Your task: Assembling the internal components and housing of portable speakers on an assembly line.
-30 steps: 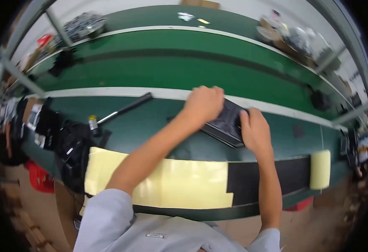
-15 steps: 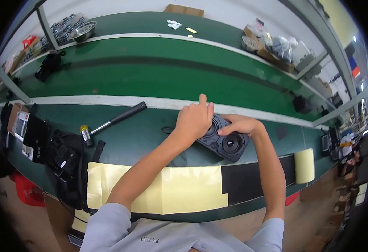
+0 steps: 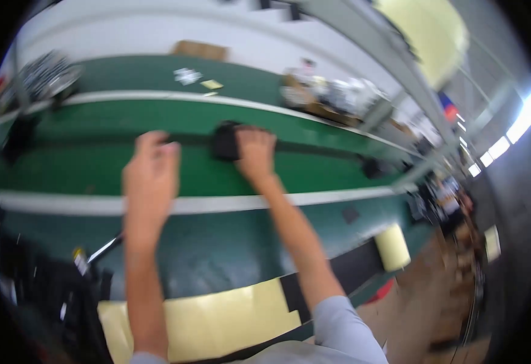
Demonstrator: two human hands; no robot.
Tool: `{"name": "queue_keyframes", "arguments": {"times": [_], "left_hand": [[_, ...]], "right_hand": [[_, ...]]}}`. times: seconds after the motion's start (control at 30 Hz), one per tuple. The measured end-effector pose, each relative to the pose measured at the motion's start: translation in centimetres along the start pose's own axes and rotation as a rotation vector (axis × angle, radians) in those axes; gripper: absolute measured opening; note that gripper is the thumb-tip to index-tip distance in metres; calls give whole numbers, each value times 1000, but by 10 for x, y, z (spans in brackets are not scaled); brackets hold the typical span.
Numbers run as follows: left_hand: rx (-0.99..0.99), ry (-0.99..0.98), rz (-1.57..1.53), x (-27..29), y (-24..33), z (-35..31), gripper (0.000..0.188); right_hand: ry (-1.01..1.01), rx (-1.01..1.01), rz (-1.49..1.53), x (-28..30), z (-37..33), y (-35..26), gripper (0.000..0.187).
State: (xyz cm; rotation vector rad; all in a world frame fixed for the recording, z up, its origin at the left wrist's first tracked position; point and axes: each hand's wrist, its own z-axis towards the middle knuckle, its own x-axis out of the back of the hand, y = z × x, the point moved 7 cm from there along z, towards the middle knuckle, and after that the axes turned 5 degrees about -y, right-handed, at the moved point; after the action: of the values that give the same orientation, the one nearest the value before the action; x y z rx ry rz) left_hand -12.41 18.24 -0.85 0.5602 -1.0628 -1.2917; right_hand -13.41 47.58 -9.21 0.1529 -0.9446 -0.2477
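My right hand (image 3: 256,150) reaches out over the green conveyor belt and grips the near-right side of a dark speaker box (image 3: 224,141). The box is blurred, and the fingers cover part of it. To the left, apart from the box, my left hand (image 3: 151,173) is raised over the belt's near edge. Motion smears its fingers, so whether they hold anything is unclear. Beside the left forearm lies a mallet (image 3: 80,259) with a yellowish head, its handle partly hidden by the arm.
A pale yellow sheet (image 3: 223,321) lies along the near bench, joined by a black strip (image 3: 353,267) to a roll (image 3: 393,247). Black gear (image 3: 47,291) crowds the left. Bagged parts (image 3: 344,94) sit on the far shelf, and a metal frame post (image 3: 393,60) rises at right.
Both hands have moved forward from the bench to the belt. The right hand carried the speaker box there; the left hand has come off it. The view has shifted and blurred.
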Motion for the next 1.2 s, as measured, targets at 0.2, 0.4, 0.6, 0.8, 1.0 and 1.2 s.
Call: {"name": "queue_keyframes", "arguments": {"times": [0.2,0.4,0.6,0.8,1.0,1.2], "left_hand": [[102,-91,-45,26,-12,-3,33],[-103,-504,-32,-49,22,-19,20],[-121,-563,-64,-17,56,-33,14],[-333,-556,77,14,107,-29,17],[-692,-901,-76,13,164,-73,27],[-896,-916,-259,0,192,-86,26]], "right_hand": [[61,86,410,9,-30,-73,82],[-45,61,350,39,-57,-16,83],[-118,35,411,69,-144,13,53],[-2,-106,368,67,-210,54,29],[119,-252,511,63,-212,71,15],[94,-254,552,59,-213,66,14]]}}
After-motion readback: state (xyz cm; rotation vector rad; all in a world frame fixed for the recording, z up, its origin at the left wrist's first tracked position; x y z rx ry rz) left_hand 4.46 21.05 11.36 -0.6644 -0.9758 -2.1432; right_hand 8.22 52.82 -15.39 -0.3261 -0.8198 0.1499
